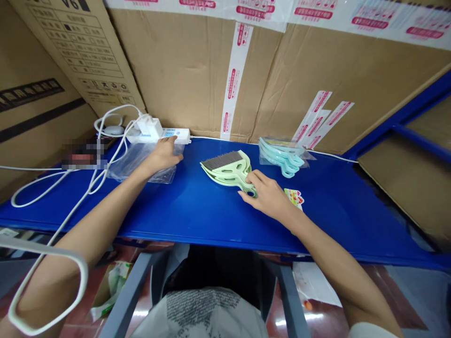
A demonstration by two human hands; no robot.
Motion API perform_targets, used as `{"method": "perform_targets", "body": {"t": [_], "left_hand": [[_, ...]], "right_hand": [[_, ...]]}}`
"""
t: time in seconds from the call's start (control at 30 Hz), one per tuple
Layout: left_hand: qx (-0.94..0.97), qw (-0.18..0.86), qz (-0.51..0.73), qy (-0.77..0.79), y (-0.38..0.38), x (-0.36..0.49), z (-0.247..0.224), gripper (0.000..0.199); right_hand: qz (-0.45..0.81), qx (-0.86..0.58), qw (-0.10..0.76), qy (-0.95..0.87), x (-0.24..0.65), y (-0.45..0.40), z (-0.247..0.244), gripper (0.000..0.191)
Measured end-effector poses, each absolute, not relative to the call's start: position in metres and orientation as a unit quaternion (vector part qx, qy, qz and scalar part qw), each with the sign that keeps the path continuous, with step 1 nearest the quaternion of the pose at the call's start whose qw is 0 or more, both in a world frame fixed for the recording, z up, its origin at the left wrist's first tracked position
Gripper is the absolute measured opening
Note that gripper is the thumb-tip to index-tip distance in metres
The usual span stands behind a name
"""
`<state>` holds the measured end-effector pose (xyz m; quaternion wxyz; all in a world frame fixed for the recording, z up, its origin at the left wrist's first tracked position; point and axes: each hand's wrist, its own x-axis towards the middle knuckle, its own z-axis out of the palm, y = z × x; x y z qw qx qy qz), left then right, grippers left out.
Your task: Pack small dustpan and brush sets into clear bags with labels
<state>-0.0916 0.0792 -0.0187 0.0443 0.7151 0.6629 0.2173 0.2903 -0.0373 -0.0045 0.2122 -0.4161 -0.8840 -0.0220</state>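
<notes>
My right hand (263, 191) is closed round the handle end of a light green mini dustpan and brush (229, 172). The brush lies nested in the pan, its grey bristles pointing to the far left. My left hand (165, 157) reaches over clear plastic bags (136, 162) on the left, fingers stretched out beside the power strip (181, 135); whether it touches the bags is not clear. A light blue set in clear wrap (282, 154) lies beyond my right hand. A small colourful card (294, 198) sits close to my right wrist.
White chargers (151, 126) are plugged into the strip. A white cable (102, 171) loops over the left side of the blue table (197, 218) and hangs past its front edge. Cardboard (183, 70) walls the back and sides. A blue frame bar (398, 115) stands at the right.
</notes>
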Motion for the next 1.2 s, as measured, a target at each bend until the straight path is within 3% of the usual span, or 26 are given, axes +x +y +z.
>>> {"method": "perform_targets", "body": {"t": [0.13,0.23,0.37,0.47,0.57,0.67,0.83,0.93,1.07,1.2], "left_hand": [[0.719,0.041,0.356,0.595,0.075,-0.085,-0.015,0.063],[0.741,0.098,0.426,0.509,0.066,-0.066,-0.014,0.048],[0.772,0.215,0.404,0.442,0.049,-0.032,-0.021,0.043],[0.809,0.21,0.364,0.412,0.039,-0.016,-0.027,0.043],[0.835,0.193,0.342,0.385,0.034,-0.01,-0.029,0.041],[0.838,0.202,0.338,0.378,0.034,-0.011,-0.028,0.041],[0.855,0.191,0.296,0.379,0.038,-0.019,-0.024,0.05],[0.861,0.179,0.283,0.383,0.04,-0.023,-0.023,0.056],[0.864,0.165,0.301,0.369,0.041,-0.024,-0.025,0.064],[0.833,0.168,0.372,0.372,0.042,-0.023,-0.029,0.103]], "right_hand": [[0.002,-0.419,0.231,-0.878,0.29,-0.039,-0.002,0.022],[0.0,-0.408,0.221,-0.886,0.289,-0.038,-0.001,0.021],[-0.018,-0.395,0.179,-0.901,0.291,-0.035,0.001,0.012],[-0.011,-0.394,0.16,-0.905,0.299,-0.036,0.009,0.013],[0.027,-0.388,0.217,-0.896,0.306,-0.033,0.022,0.029],[0.046,-0.364,0.266,-0.891,0.302,-0.017,0.036,0.028],[0.07,-0.314,0.07,-0.944,0.277,0.029,0.047,0.03],[0.079,-0.315,0.012,-0.946,0.263,0.044,0.045,0.025],[0.042,-0.341,0.029,-0.939,0.257,0.047,0.033,0.016],[0.043,-0.342,0.103,-0.933,0.262,0.048,0.02,0.014]]}}
